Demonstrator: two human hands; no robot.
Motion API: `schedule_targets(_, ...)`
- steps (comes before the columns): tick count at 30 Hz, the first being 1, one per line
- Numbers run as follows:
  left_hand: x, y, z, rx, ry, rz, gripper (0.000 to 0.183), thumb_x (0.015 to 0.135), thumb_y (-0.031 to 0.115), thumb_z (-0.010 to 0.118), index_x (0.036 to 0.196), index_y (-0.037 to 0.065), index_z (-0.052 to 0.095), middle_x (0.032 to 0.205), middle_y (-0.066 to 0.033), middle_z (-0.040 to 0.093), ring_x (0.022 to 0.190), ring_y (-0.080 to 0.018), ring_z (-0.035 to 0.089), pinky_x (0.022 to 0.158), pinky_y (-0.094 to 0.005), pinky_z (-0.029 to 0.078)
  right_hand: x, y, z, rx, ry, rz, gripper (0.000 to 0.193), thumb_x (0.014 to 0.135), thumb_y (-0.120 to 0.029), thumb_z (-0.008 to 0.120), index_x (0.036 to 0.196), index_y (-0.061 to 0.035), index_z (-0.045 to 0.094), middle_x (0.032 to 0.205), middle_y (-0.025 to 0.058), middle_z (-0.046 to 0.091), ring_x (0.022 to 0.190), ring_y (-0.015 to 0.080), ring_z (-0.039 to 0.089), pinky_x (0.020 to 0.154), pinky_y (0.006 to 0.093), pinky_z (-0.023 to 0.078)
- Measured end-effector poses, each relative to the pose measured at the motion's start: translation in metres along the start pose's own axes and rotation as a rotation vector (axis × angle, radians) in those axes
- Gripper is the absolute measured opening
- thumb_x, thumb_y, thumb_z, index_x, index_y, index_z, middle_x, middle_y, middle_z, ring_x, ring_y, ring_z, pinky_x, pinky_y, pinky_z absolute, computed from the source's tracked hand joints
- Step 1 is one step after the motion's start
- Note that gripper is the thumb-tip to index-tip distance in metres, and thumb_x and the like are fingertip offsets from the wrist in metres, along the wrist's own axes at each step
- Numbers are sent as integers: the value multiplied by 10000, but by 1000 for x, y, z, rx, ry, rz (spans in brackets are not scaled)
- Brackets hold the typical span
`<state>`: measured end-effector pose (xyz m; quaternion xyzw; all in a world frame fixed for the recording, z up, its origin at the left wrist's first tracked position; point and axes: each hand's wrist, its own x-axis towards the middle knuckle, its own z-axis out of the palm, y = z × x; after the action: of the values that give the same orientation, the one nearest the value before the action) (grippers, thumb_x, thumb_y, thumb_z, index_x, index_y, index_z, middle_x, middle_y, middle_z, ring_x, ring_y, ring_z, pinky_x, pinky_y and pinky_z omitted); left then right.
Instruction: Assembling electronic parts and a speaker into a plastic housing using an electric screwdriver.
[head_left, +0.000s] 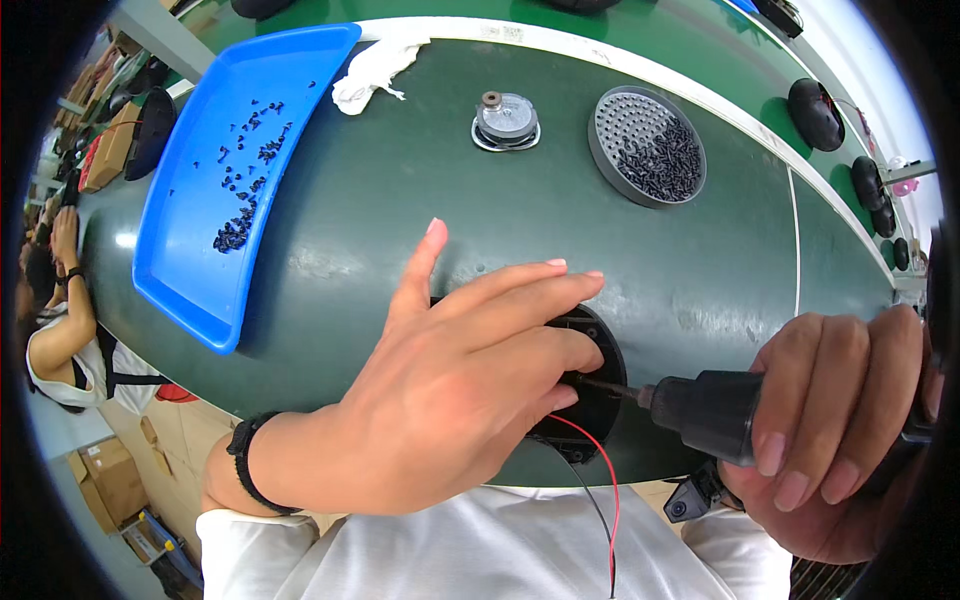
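A round black housing lies on the green bench in front of me, largely covered by my left hand. The thumb and index finger of that hand are bent together beside a screwdriver tip over the housing; whatever they pinch is hidden. Its other fingers stretch out across the far side. My right hand grips a black electric screwdriver, held nearly level, its thin bit pointing left into the housing. A red wire and a black wire run from the housing toward my lap.
At the left, a blue tray holds scattered small black screws. A white cloth, a round clear-and-metal part and a grey round dish of black screws stand farther back. A co-worker's arm shows at far left.
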<state>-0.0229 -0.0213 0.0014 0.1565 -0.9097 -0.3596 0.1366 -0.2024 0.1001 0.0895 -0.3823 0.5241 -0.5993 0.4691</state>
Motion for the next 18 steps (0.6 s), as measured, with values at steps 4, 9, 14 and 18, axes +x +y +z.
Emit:
schedule_targets(4,1,0,-8,-19,-51,6,350,714,76,734,1055,70,655,1376,-167,528,1295,-309,496,1141,-552,119,-1,1,0,-30,21,31,321,935,-195,603,669,-103,448,570,87,503,634,188,556,751,275,557)
schedule_targets(9,-5,10,-16,-2,-109,-53,459,680,158,755,1108,50,626,1410,-228,471,1297,-352,484,1122,-540,202,3,1,2,-81,31,77,317,914,-163,626,660,-108,444,556,74,492,593,167,546,692,252,550)
schedule_targets(14,-14,-6,1,241,8,58,525,543,215,751,1039,67,657,1391,-197,503,1147,-329,570,913,-444,449,9,-6,-8,-143,13,153,316,894,-131,643,652,-112,440,544,62,483,556,149,533,646,233,541)
schedule_targets(18,-19,-9,11,319,55,15,483,528,222,725,988,91,662,1369,-146,543,990,-290,606,747,-349,470,11,-16,-21,-211,-64,286,317,865,-78,655,640,-116,435,532,48,471,505,130,508,599,216,520)
